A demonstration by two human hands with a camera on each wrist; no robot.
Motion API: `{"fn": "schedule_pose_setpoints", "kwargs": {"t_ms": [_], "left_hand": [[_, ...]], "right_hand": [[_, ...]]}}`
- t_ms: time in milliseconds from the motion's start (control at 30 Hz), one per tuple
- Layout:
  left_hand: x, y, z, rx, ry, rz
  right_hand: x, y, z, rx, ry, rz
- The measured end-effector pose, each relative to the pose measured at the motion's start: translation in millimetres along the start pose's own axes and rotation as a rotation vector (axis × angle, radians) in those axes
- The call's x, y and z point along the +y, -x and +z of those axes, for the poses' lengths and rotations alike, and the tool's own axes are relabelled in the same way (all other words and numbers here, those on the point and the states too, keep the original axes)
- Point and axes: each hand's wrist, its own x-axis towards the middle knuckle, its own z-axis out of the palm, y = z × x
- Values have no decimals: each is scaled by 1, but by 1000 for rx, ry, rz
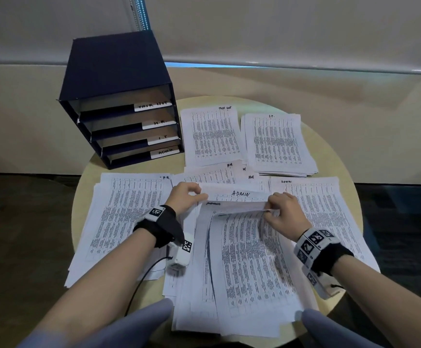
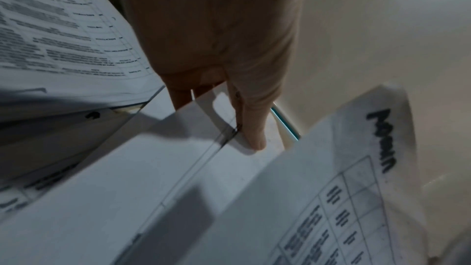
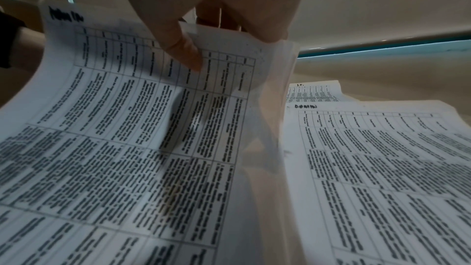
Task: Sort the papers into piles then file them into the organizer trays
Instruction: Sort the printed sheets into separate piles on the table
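A dark blue organizer [image 1: 119, 71] with trays labelled TASK LIST, H.R., I.T. and ADMIN stands at the table's back left. Sorted piles lie around: task list pile [image 1: 209, 136], I.T. pile [image 1: 277, 144], H.R. pile [image 1: 126, 217], ADMIN pile [image 1: 327, 222] [image 3: 382, 168]. In the middle sits a loose stack [image 1: 244, 272]. My right hand [image 1: 276, 209] [image 3: 201, 43] pinches the top edge of a sheet marked ADMIN [image 1: 239, 204] [image 3: 153, 128] [image 2: 356, 188], thumb on top, lifting and curling it. My left hand [image 1: 188, 197] [image 2: 224, 116] pinches the upper left corner of the sheets beneath.
The round pale table [image 1: 134, 292] is mostly covered with paper; piles overhang its left and right edges. More sheets marked H.R. [image 1: 212, 174] lie behind the middle stack. A cable [image 1: 141, 280] runs from my left wrist. A wall and window blind stand behind.
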Motion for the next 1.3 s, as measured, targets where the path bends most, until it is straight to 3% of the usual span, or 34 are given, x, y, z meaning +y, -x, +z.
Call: {"fn": "schedule_pose_setpoints", "kwargs": {"t_ms": [67, 133, 300, 467, 567, 833, 1067, 1167, 1300], "left_hand": [[2, 5, -3, 57, 30, 29], [5, 10, -8, 117, -84, 100], [12, 23, -19, -7, -307, 331], [16, 34, -19, -160, -77, 89], [11, 31, -15, -158, -197, 140], [17, 25, -11, -48, -185, 144], [18, 30, -11, -154, -162, 178], [17, 34, -4, -162, -277, 179], [23, 38, -1, -37, -212, 259]], "right_hand": [[-1, -2, -1, 16, -33, 13], [0, -5, -1, 10, -47, 19], [2, -11, 0, -7, -61, 40], [2, -13, 3, -29, -61, 109], [8, -15, 7, -28, -36, 148], [10, -10, 3, -75, 1, 133], [7, -18, 11, -109, 80, 194], [0, -23, 12, -104, 49, 238], [-8, -26, 12, 39, 48, 293]]}}
